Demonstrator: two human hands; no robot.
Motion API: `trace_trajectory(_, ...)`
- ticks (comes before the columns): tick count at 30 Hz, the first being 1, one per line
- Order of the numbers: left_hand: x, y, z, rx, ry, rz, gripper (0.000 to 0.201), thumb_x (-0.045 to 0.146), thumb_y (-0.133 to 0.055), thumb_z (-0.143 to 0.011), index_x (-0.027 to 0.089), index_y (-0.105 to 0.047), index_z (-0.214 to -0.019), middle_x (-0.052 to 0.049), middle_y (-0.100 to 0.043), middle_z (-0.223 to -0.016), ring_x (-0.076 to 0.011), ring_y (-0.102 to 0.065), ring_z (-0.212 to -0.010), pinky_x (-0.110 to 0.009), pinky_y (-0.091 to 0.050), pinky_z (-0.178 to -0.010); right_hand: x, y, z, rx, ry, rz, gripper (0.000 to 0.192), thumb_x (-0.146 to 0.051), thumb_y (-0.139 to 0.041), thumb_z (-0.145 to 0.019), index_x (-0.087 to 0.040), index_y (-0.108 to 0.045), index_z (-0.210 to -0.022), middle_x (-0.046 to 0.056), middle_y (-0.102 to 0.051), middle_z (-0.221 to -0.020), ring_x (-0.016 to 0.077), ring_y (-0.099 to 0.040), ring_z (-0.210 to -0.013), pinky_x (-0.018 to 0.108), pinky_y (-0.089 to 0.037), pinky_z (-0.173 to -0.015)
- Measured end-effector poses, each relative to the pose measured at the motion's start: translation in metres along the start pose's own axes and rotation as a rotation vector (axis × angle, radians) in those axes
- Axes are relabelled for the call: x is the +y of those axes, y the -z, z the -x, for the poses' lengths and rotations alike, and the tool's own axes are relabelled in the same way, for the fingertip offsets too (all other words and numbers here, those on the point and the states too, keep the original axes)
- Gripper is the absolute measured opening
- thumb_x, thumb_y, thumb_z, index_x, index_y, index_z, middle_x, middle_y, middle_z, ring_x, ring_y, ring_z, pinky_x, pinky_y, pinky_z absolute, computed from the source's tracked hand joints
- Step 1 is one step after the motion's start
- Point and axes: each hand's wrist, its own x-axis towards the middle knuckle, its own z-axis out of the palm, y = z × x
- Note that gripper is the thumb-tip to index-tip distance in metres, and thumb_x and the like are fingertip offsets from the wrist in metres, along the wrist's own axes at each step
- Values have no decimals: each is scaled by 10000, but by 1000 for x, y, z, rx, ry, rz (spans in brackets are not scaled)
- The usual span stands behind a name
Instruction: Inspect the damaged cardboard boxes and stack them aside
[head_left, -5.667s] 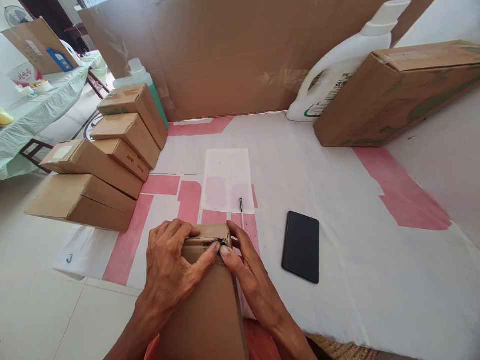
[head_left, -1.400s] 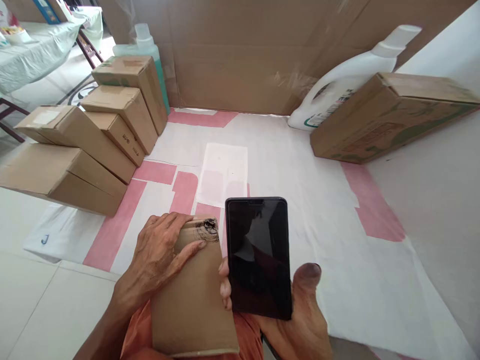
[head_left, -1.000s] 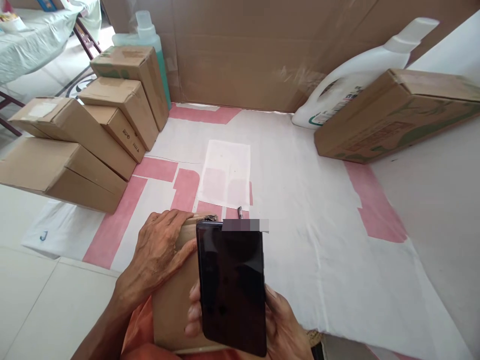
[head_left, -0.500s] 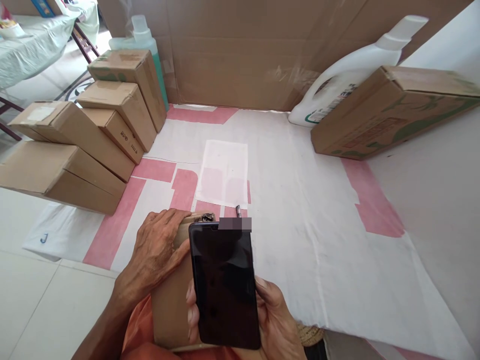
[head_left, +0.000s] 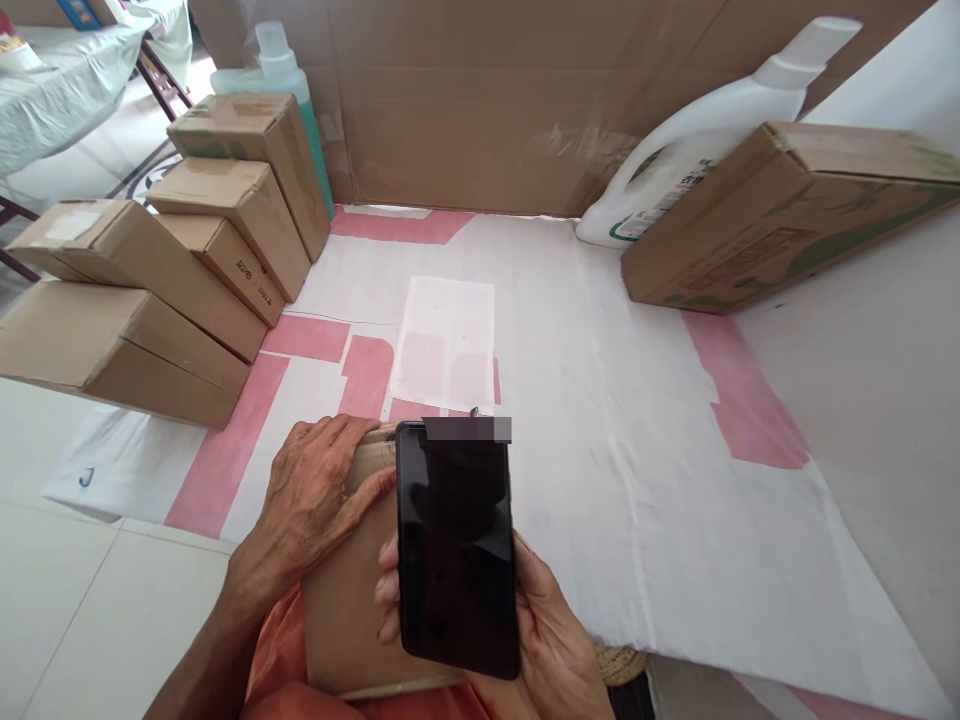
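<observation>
A black smartphone (head_left: 457, 550) with a dark screen lies in my right hand (head_left: 551, 625), thumb along its right edge and fingertips round its left edge. My left hand (head_left: 319, 485) grips the upper left of a brown cardboard box (head_left: 349, 610) on my lap, fingers over its top and thumb across its face. The phone is in front of the box and hides its right part. A small dark object (head_left: 474, 411) shows just past the phone's top edge. Beyond it a thin white sheet (head_left: 448, 335) lies flat on the cloth.
Several cardboard boxes (head_left: 202, 335) stand in a row at the left, with a green liquid bottle (head_left: 313, 150) behind. A white jug (head_left: 697, 140) and another box (head_left: 780, 225) stand at the back right. A large cardboard panel (head_left: 457, 110) closes off the back of the white-and-pink cloth (head_left: 570, 430).
The phone has moved up and slightly right with my right hand, covering more of the small dark object. My left hand stays at the box.
</observation>
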Motion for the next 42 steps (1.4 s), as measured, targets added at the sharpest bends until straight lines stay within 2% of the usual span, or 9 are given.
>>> trace_trajectory(5,1,1,1,3,-9,2,221,365,-550,-1074,256,-665,-1227,-55,-767,-1156,-299,-706,-1034,-437,-441,-903,-2,-1,1,43,7,-9,616,-673,-629,-1017,-142,-802,-1275,187,-800,-1223,325,-760,-1054,455,-578,-947)
trace_trajectory(12,0,0,1,-10,3,10,269,453,-567,-1083,249,-659,-1233,-57,-773,-1191,-303,-712,-1072,-461,-454,-944,-6,-3,1,12,-42,-99,664,-688,-682,-984,-106,-813,-1277,176,-817,-1210,292,-772,-1037,417,-599,-941)
trace_trajectory(19,1,0,0,-7,9,19,297,470,-565,-1089,253,-670,-1263,-58,-774,-1213,-306,-721,-1093,-464,-460,-950,-4,6,0,-10,-54,-95,699,-694,-588,-1013,-73,-813,-1243,203,-813,-1151,316,-780,-965,446,-601,-890)
trace_trajectory(22,0,1,0,-12,10,30,308,480,-558,-1094,262,-668,-1283,-52,-770,-1217,-304,-717,-1099,-464,-453,-960,-4,8,0,-13,-72,-106,726,-709,-608,-981,-63,-811,-1241,212,-808,-1137,312,-776,-939,438,-588,-891)
trace_trajectory(28,-1,0,1,-16,13,33,313,482,-580,-1087,258,-661,-1290,-52,-765,-1244,-307,-711,-1124,-471,-441,-982,-5,4,2,51,-93,-101,719,-743,-706,-902,-92,-832,-1179,196,-816,-1106,308,-773,-911,429,-579,-884)
trace_trajectory(33,-2,-2,1,-5,14,17,307,487,-612,-1074,244,-665,-1255,-60,-773,-1223,-314,-718,-1106,-475,-449,-974,-9,1,2,79,-42,-87,672,-707,-685,-941,-102,-831,-1195,190,-821,-1107,322,-771,-958,448,-592,-895)
trace_trajectory(37,-1,-2,1,11,5,12,297,471,-618,-1075,243,-655,-1261,-62,-776,-1222,-310,-720,-1102,-469,-452,-964,-19,1,7,134,-17,-60,641,-705,-740,-920,-126,-845,-1174,171,-832,-1105,306,-781,-947,428,-615,-869)
trace_trajectory(42,1,-1,1,3,3,30,294,472,-602,-1085,250,-645,-1271,-53,-768,-1221,-307,-717,-1120,-477,-446,-985,-42,19,26,295,141,86,682,-791,-741,-868,-178,-871,-1134,169,-851,-1125,331,-814,-966,453,-651,-878)
